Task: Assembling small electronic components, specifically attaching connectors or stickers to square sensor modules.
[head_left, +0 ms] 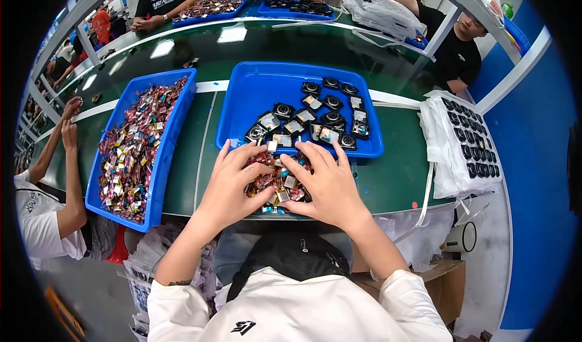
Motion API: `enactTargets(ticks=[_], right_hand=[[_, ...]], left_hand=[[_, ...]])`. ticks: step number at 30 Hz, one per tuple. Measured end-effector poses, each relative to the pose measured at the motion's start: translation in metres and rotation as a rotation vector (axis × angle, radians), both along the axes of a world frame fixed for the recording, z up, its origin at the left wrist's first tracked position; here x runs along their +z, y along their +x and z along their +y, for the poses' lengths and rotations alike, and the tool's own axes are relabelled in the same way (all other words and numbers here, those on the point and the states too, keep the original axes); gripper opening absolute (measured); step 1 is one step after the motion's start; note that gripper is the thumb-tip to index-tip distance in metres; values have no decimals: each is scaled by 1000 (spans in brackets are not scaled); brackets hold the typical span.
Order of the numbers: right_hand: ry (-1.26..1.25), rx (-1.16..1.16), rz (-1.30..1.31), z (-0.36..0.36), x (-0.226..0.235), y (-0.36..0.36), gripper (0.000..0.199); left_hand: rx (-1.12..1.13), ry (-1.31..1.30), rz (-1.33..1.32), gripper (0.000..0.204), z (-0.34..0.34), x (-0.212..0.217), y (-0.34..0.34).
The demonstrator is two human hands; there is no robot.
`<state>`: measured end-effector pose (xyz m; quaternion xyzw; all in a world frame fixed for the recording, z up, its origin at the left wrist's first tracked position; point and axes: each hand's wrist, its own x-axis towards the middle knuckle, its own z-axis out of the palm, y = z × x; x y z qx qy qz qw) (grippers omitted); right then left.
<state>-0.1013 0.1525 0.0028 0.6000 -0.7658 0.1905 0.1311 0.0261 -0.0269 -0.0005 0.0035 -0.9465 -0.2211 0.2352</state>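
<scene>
A loose pile of small parts [284, 178], mixed red, silver and yellow, lies at the near edge of the green table. My left hand [230, 184] curves around its left side, fingers spread and touching the parts. From the right, my right hand [327, 187] does the same, with its fingers apart. Neither hand visibly grips a part. Just beyond my fingertips sits a blue tray [242, 96] with several black square watch-like cases [333, 118]; some show a round back, others a silver block inside. My fingers overlap the tray's near rim.
At left, a long blue tray [171, 154] is heaped with similar small parts. White trays [448, 142] holding rows of black pieces are stacked at right. A white strap [428, 196] hangs over the table edge. Other people work at the left and across the table, beside more blue trays.
</scene>
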Motion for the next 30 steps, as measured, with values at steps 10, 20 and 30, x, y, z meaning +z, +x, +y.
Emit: enactTargets(ticks=[10, 20, 30], right_hand=[[-129, -61, 28, 10, -10, 2, 65], [-144, -69, 56, 7, -15, 0, 59], [-291, -85, 93, 9, -19, 2, 50]], left_hand=[[12, -73, 48, 47, 3, 4, 5], [-25, -48, 99, 37, 5, -1, 5], [23, 44, 251, 28, 0, 37, 40]])
